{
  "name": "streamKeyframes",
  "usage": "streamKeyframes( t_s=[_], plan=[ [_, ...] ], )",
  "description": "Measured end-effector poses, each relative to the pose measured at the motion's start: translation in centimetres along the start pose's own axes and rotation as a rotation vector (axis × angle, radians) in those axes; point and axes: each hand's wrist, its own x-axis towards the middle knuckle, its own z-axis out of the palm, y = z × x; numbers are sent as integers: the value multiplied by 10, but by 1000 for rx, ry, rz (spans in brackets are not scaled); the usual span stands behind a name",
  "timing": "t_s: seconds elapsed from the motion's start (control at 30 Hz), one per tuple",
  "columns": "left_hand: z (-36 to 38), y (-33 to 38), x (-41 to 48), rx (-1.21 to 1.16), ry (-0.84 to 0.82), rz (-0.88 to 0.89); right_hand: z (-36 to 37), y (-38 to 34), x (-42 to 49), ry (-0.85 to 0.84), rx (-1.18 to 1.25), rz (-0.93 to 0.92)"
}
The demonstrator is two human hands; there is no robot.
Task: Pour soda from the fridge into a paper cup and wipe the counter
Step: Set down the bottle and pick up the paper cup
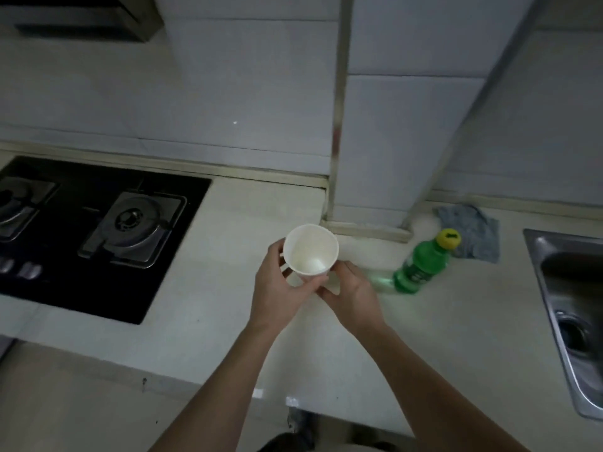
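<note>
A white paper cup (310,249) is held over the pale counter (202,308), its mouth facing up and its inside empty. My left hand (277,288) wraps its left side and bottom. My right hand (352,295) grips its lower right side, fingers curled under the base. A green soda bottle (421,265) with a yellow cap stands capped on the counter to the right of my hands, about a hand's width away. A blue-grey cloth (470,233) lies crumpled behind the bottle near the wall.
A black gas hob (98,236) with two burners fills the counter's left part. A steel sink (571,308) is set in at the right edge. A tiled column (391,125) juts out behind the cup. A range hood (81,14) hangs top left.
</note>
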Motion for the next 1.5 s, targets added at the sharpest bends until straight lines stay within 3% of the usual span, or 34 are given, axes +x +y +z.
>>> streamKeyframes(
  t_s=[0.23, 0.5, 0.63, 0.77, 0.93, 1.0, 1.17, 1.33, 1.5],
  plan=[
    [65, -14, -69, 69, -149, -37, -35, 55, -90, 35, -89, 121],
    [99, -29, -99, 127, -261, -89, -46, 85, -134, 8, -96, 272],
    [107, -37, -102, 187, -352, -75, -47, 85, -142, 29, -189, 186],
    [107, -46, -102, 221, -393, -51, -40, 86, -149, 17, -193, 286],
    [105, -53, -104, 199, -410, -50, -38, 80, -154, 45, -195, 271],
    [106, -54, -101, 221, -445, -41, -35, 86, -156, -28, -265, 253],
    [82, -61, -78, 394, -584, 0, -58, 101, -144, -120, -318, 451],
    [69, -38, -25, 490, -492, 29, -130, 104, -100, 33, -421, 413],
    [108, 16, 26, 473, -499, 163, -187, 67, -33, 248, -517, 174]
  ],
)
